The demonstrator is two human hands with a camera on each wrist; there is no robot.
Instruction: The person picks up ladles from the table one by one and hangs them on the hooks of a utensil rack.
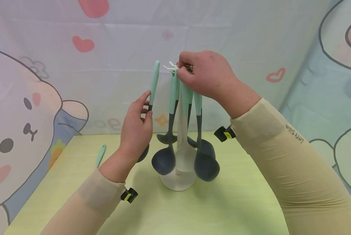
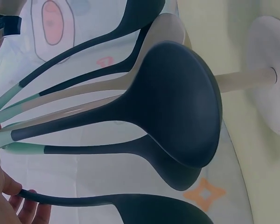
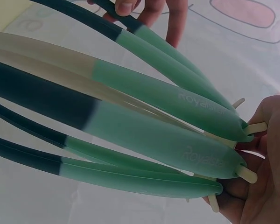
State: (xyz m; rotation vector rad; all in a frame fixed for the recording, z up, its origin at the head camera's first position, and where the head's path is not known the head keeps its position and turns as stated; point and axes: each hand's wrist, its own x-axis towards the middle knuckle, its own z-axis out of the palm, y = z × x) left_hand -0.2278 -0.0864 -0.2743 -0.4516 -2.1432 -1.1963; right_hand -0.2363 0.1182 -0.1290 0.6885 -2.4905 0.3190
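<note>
My left hand (image 1: 137, 125) pinches a cooking utensil (image 1: 154, 81) with a mint-green handle and a broad dark head. This utensil stands apart, to the left of the rack; its dark head (image 2: 158, 210) is partly cut off in the left wrist view. With curled fingers, my right hand (image 1: 206, 73) grips the top of the white utensil rack (image 1: 178, 186), beside its hooks (image 3: 246, 174). From those hooks hang several mint-handled utensils, among them a dark ladle (image 1: 163, 161), another dark ladle (image 1: 207, 167) and a beige turner (image 1: 184, 158).
The rack stands on a pale yellow-green table (image 1: 237, 202). Another mint-green handle (image 1: 101, 155) lies at the left, partly hidden behind my left forearm. A cartoon-printed cloth (image 1: 128, 42) hangs behind the table.
</note>
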